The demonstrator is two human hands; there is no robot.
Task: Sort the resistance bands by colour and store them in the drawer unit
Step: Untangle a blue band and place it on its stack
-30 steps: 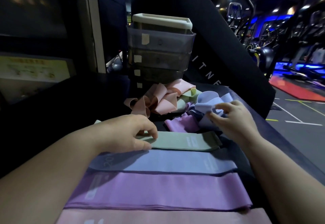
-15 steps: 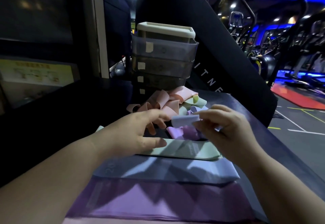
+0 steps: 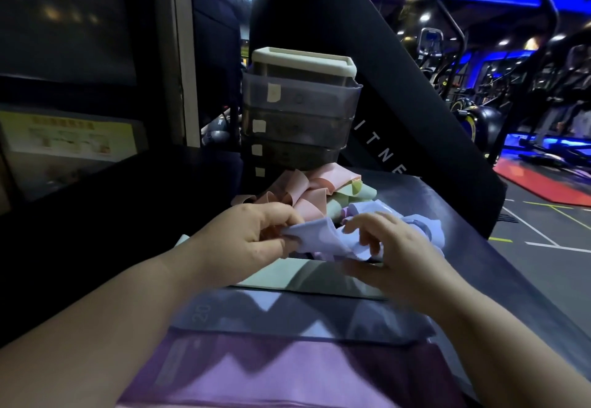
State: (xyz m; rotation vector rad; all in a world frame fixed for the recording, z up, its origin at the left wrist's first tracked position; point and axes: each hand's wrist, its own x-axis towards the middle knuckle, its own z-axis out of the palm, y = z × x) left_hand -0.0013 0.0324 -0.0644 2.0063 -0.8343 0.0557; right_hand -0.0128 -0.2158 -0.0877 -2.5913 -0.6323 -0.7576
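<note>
A crumpled pale blue band [image 3: 323, 241] hangs between both hands above the table. My left hand [image 3: 252, 238] pinches its left end, and my right hand [image 3: 393, 254] grips its right part with curled fingers. Below them lie three flat bands in a row: a green band [image 3: 307, 279], a blue band [image 3: 287, 315] and a purple band [image 3: 256, 372]. Behind the hands is a loose heap of pink bands [image 3: 303, 190], green and blue ones. The grey drawer unit [image 3: 297, 113] with a cream top stands behind the heap, its drawers closed.
The dark table surface [image 3: 447, 231] runs to an edge on the right, with gym floor below. A black padded machine back [image 3: 383, 71] rises behind the drawer unit. A yellow notice [image 3: 67, 135] is at the left.
My right hand lifted a pale blue band off the heap. My left hand left the flat green band, rose and took the blue band's left end.
</note>
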